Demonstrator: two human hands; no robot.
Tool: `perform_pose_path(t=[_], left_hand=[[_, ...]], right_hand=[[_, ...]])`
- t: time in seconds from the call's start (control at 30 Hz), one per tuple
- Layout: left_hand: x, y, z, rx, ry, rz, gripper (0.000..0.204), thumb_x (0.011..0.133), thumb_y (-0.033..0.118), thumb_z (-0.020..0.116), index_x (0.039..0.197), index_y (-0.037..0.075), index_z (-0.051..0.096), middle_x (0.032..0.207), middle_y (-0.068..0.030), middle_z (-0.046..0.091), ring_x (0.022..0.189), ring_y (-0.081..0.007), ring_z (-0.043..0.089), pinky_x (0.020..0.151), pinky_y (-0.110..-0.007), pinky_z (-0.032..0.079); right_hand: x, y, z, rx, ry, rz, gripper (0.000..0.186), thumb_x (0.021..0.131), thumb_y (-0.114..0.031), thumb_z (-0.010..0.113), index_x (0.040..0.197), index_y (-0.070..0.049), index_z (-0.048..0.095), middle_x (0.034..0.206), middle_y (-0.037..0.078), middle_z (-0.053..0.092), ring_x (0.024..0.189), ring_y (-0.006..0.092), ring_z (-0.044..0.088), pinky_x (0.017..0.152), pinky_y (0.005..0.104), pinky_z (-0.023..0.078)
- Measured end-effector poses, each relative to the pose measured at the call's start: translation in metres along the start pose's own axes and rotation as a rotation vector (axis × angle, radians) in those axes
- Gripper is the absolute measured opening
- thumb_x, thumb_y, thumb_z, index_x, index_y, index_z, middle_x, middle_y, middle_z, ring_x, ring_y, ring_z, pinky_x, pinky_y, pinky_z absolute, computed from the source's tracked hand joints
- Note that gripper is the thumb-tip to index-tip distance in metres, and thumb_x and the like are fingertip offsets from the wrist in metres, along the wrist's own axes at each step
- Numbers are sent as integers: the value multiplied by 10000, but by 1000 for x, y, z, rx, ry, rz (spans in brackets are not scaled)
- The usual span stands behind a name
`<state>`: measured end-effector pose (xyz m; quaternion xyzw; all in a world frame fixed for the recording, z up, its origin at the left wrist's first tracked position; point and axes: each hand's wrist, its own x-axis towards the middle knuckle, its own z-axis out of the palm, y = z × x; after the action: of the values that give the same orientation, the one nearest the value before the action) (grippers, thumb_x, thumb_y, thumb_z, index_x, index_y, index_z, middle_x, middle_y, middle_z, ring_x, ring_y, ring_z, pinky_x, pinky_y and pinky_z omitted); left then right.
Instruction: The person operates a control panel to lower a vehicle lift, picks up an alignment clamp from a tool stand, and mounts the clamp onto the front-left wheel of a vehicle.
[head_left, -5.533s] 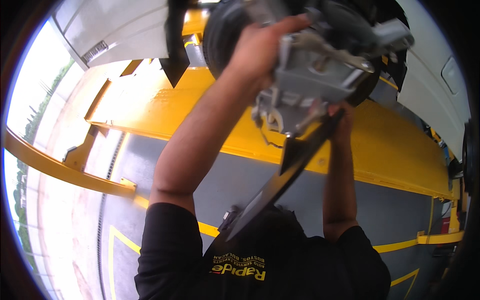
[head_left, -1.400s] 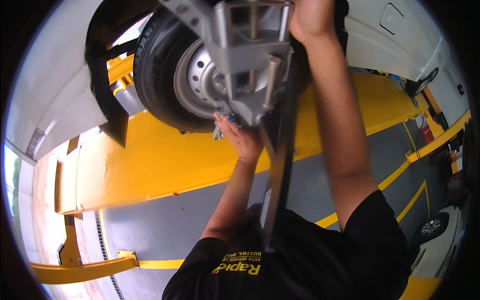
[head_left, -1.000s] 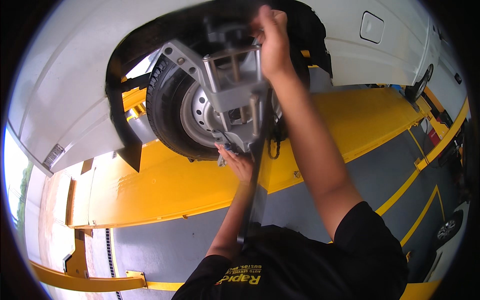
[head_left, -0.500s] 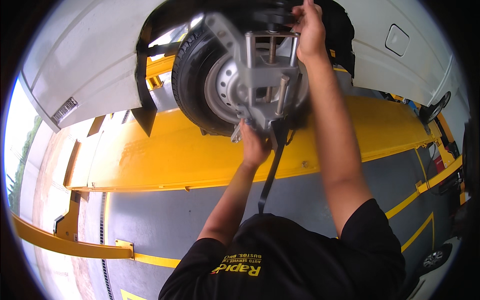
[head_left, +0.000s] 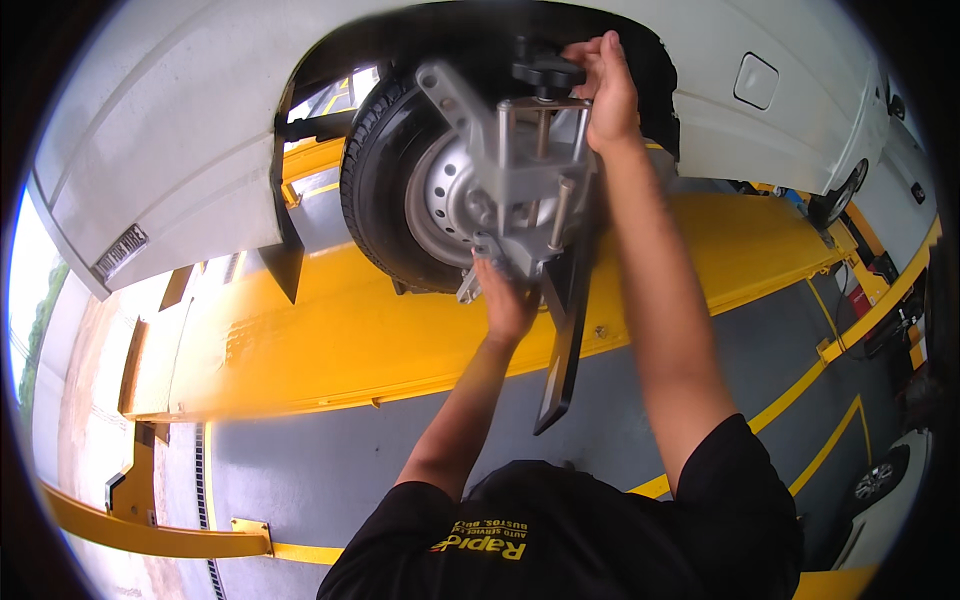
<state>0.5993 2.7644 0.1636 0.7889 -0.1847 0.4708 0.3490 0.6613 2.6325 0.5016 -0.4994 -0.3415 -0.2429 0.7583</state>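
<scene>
A grey metal wheel clamp (head_left: 545, 160) with steel guide rods stands in front of a wheel with a black tyre (head_left: 362, 185) and a silver steel rim (head_left: 425, 200). My left hand (head_left: 508, 300) grips the clamp's lower part, its fingers partly hidden behind the metal. At the top of the clamp is a black knob (head_left: 548, 72). Beside its right edge, my right hand (head_left: 612, 95) is raised with fingers apart, the fingertips at the knob. A long black bar (head_left: 565, 350) slants down from the clamp between my forearms. How the clamp meets the tyre is largely hidden.
A white vehicle body (head_left: 190, 130) surrounds the wheel arch at the top. Beneath the wheel runs a yellow lift platform (head_left: 300, 340) above a grey floor (head_left: 330, 450) with yellow lines. A curved yellow rail (head_left: 160, 535) lies at lower left; another car (head_left: 885, 480) shows at lower right.
The black knob, blurred before, is now sharper, and my right hand's fingers sit differently beside it. The bar's lower end has swung right and shows a broader face. My left hand keeps its place.
</scene>
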Motion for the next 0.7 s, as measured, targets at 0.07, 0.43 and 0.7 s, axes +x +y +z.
perform_pose_path(t=[0.07, 0.43, 0.7], left_hand=[[-3, -5, -2, 16, 25, 18, 1074, 733, 69, 772, 1474, -122, 19, 1464, -464, 194, 1370, -641, 212, 1155, -618, 212], [-15, -22, -2, 4, 52, 34, 1075, 732, 129, 798, 1494, -103, 76, 1485, -421, 205, 1372, -639, 211, 1140, -676, 198], [-11, -12, 1, -65, 17, -16, 1116, 729, 142, 818, 1498, -85, 42, 1495, -436, 172, 1382, -640, 202, 1134, -684, 203]], right_hand=[[-4, 1, 13, -111, 107, -122, 518, 1001, -593, 411, 1046, -93, 538, 1161, 192, 675, 975, 248, 668, 778, 335, 520], [-19, -13, 28, 142, -32, 28, 443, 991, -546, 487, 1015, -104, 498, 1007, 116, 681, 969, 187, 606, 807, 308, 459], [-16, 1, 8, -164, 149, -115, 414, 1000, -529, 476, 998, -121, 541, 1000, 118, 663, 1002, 232, 627, 803, 318, 513]])
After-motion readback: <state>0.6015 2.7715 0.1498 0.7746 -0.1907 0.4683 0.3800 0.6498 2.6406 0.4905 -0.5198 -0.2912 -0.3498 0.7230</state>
